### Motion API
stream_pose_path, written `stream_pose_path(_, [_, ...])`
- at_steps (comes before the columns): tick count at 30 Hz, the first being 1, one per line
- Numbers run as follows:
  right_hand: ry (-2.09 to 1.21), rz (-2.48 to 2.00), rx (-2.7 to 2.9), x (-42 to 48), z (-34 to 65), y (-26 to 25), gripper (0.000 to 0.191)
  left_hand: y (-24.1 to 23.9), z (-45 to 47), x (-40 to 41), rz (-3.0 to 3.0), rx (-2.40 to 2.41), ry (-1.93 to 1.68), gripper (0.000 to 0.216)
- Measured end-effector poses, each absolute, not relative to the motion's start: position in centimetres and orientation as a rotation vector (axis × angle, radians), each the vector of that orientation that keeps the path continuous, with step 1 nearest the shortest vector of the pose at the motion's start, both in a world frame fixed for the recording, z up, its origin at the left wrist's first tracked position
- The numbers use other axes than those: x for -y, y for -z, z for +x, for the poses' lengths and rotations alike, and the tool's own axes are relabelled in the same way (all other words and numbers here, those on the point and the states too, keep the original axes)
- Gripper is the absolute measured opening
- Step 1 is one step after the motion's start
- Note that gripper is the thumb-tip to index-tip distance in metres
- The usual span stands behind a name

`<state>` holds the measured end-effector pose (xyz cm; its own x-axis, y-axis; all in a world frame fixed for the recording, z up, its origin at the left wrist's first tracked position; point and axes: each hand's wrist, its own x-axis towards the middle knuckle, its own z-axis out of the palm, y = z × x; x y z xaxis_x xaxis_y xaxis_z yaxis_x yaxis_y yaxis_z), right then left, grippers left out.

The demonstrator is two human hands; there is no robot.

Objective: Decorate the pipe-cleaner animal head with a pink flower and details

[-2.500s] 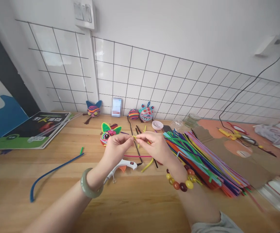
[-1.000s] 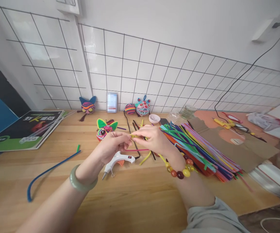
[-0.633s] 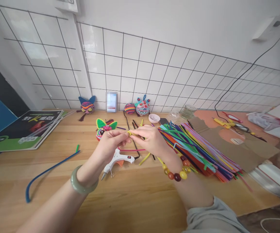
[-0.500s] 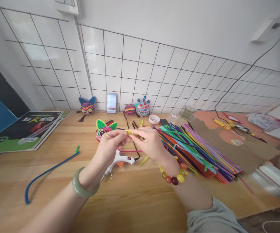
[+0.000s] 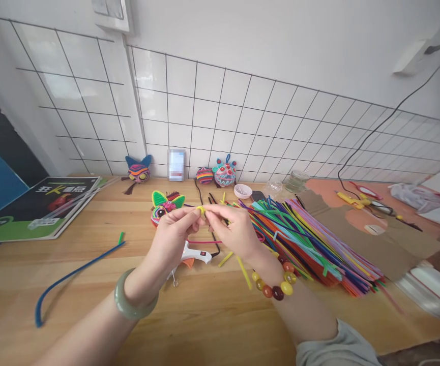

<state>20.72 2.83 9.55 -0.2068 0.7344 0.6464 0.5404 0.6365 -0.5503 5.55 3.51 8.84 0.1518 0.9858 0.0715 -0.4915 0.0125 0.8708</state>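
Between the fingertips of both hands is a small curled yellow pipe cleaner (image 5: 200, 209). My left hand (image 5: 174, 227) pinches it from one side, and my right hand (image 5: 235, 227) pinches it from the other. A yellow strip (image 5: 244, 273) shows below my right hand; whether it joins the held piece I cannot tell. Just behind my left hand sits a colourful ball-shaped figure (image 5: 160, 212) with green-and-yellow ears, partly covered by the hand. Under the hands lies a white glue gun (image 5: 199, 255) with an orange trigger, its front part hidden by my left wrist.
Many coloured pipe cleaners (image 5: 311, 244) lie in a pile at the right, near brown cardboard (image 5: 406, 249). A bent blue pipe cleaner (image 5: 78, 272) and a magazine (image 5: 67, 203) are at the left. Along the wall stand a phone (image 5: 176, 165), decorated balls (image 5: 225, 172) and a pink bowl (image 5: 243, 191).
The hands stay together on the yellow piece, with the fingers shifted slightly. A yellow strip now shows below the right hand. The whole view has tilted a little.
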Motion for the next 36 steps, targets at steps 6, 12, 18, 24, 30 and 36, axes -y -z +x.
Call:
stream_pose_path(6, [-0.526, -1.050, 1.757, -2.4, 19.5, -8.9, 0.031, -8.8, 6.1, -3.2, 0.856, -0.660, -1.376, 0.016])
stream_pose_path(12, [-0.327, -1.036, 1.787, -2.7, 19.2, -8.1, 0.030, -8.2, 6.5, -2.9, 0.790, -0.681, -1.403, 0.020])
stream_pose_path(18, [0.094, -1.008, 1.944, -3.1, 19.7, -8.0, 0.025, -8.2, 6.9, -2.6, 0.715, -0.675, -1.336, 0.035])
stream_pose_path(24, [0.190, -1.068, 2.129, -3.5, 21.1, -8.9, 0.020, -8.4, 6.7, -2.5, 0.737, -0.719, -1.241, 0.043])
stream_pose_path(30, [-0.271, -1.060, 2.167, -3.0, 22.7, -11.1, 0.017, -8.8, 6.0, -2.8, 0.887, -0.736, -1.051, 0.041])
stream_pose_path(36, [-0.534, -1.094, 2.074, -2.7, 22.8, -11.4, 0.019, -8.8, 5.4, -3.4, 0.995, -0.741, -1.035, 0.038])
